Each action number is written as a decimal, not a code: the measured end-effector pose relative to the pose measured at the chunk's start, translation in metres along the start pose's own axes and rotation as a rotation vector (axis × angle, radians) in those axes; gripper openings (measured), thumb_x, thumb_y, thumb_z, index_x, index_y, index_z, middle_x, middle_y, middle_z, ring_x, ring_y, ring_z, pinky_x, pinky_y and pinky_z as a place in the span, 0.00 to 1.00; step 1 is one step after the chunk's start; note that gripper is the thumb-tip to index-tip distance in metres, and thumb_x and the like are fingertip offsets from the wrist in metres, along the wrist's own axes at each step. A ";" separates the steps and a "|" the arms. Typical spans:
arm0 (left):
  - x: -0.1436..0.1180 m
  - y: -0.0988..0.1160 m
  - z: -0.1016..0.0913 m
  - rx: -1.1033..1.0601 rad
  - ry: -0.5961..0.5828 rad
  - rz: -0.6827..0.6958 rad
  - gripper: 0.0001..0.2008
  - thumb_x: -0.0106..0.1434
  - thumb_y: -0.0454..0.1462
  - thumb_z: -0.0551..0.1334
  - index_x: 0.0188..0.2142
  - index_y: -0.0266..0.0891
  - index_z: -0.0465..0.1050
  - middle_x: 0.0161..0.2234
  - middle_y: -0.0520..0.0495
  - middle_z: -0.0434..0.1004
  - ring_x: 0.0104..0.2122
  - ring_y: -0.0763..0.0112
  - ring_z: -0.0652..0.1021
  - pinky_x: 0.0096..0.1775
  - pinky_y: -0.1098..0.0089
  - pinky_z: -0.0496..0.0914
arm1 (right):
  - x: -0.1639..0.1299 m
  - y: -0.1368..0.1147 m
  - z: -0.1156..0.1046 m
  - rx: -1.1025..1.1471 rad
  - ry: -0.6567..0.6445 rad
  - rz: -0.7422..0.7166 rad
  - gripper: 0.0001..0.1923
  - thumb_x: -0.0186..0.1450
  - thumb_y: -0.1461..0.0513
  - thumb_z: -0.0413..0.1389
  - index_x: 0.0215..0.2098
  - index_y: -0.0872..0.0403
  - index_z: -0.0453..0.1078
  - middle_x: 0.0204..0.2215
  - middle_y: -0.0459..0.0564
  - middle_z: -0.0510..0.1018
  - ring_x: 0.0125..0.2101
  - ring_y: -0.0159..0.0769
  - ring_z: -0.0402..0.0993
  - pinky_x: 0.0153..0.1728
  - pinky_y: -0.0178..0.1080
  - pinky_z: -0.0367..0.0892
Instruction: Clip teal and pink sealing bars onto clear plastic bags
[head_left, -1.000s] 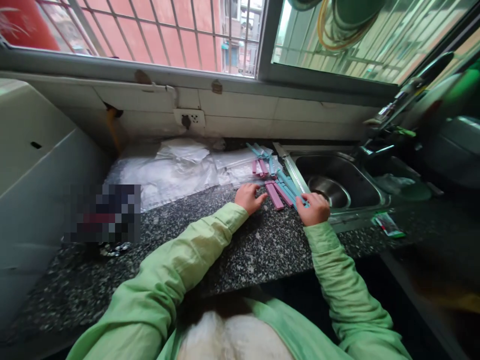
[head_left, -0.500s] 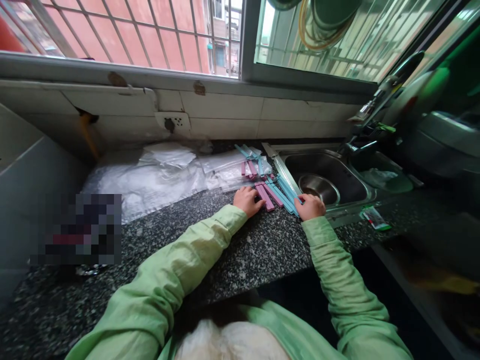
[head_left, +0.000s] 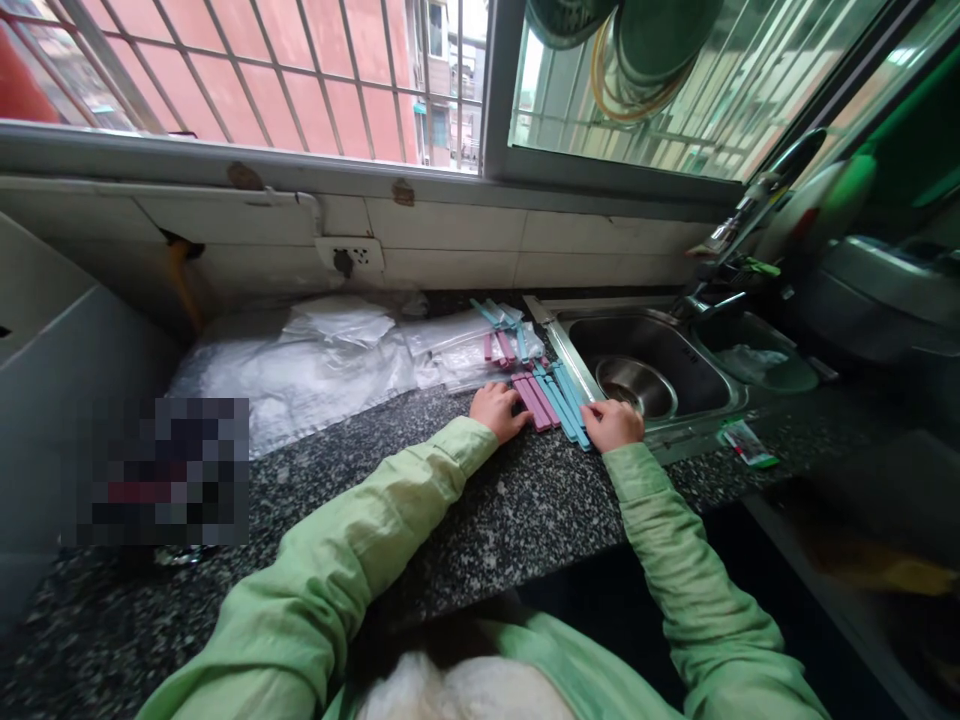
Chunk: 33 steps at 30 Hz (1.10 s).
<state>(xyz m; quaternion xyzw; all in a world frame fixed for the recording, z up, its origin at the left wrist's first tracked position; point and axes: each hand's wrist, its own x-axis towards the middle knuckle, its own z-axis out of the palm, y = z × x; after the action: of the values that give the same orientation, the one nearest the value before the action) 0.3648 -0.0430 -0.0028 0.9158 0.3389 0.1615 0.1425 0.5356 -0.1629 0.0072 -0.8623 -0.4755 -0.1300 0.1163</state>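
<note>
Two hands in light green sleeves are laid on a speckled granite counter (head_left: 480,510), one at either flank of a row of pink and blue sticks. The left hand (head_left: 496,409) is rested with its fingers loosely curled, the fingertips touching the outermost of the pink sticks (head_left: 534,402) at its 3 o'clock; nothing is seen to be enclosed by it. The right hand (head_left: 613,424) is curled more tightly, knuckles up, and is pressed against the near ends of the blue sticks (head_left: 564,400) at its 10 o'clock; whether a stick is actually clasped inside it cannot be told. The sticks are lain side by side between the two hands, angled toward 11 o'clock, close against the rim of the steel sink (head_left: 731,395). A second small heap of pink and blue sticks (head_left: 506,335) is seen at 12 o'clock from the left hand, partly on clear plastic bags (head_left: 315,360) that are spread toward 10 o'clock. A metal bowl (head_left: 634,380) is set in the sink, at 1 o'clock from the right hand. A small green packet (head_left: 742,443) is lain on the counter at 3 o'clock from the right hand. A wall socket (head_left: 349,257) is fixed to the tiles under the barred window (head_left: 262,80).
</note>
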 end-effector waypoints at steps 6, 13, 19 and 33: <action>0.023 -0.014 -0.029 0.035 0.004 0.045 0.14 0.54 0.46 0.57 0.34 0.40 0.74 0.36 0.42 0.73 0.41 0.61 0.70 0.43 0.64 0.64 | 0.014 -0.021 -0.025 -0.005 -0.010 -0.098 0.14 0.59 0.54 0.51 0.36 0.51 0.74 0.34 0.50 0.77 0.36 0.38 0.68 0.33 0.37 0.54; 0.086 -0.066 -0.061 0.105 0.084 -0.160 0.17 0.55 0.45 0.55 0.36 0.38 0.75 0.36 0.41 0.75 0.42 0.58 0.70 0.43 0.64 0.63 | 0.080 -0.091 -0.034 0.001 -0.113 -0.259 0.13 0.59 0.54 0.51 0.35 0.51 0.74 0.34 0.48 0.77 0.37 0.36 0.69 0.34 0.35 0.56; 0.127 -0.089 -0.062 0.124 0.078 -0.321 0.20 0.56 0.45 0.53 0.41 0.36 0.73 0.43 0.38 0.72 0.46 0.55 0.68 0.43 0.63 0.63 | 0.137 -0.144 -0.006 -0.063 -0.142 -0.280 0.16 0.60 0.54 0.49 0.39 0.53 0.72 0.37 0.54 0.76 0.40 0.40 0.69 0.36 0.39 0.58; 0.160 -0.107 -0.038 0.102 0.057 -0.437 0.25 0.55 0.49 0.51 0.43 0.33 0.72 0.45 0.33 0.71 0.47 0.51 0.67 0.43 0.61 0.63 | 0.170 -0.174 0.030 -0.088 -0.192 -0.198 0.14 0.60 0.59 0.50 0.39 0.59 0.70 0.37 0.61 0.76 0.41 0.43 0.70 0.37 0.40 0.59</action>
<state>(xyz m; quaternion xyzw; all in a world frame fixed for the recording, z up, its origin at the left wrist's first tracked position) 0.4029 0.1476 0.0237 0.8217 0.5410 0.1354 0.1178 0.4790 0.0717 0.0490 -0.8238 -0.5611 -0.0786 0.0189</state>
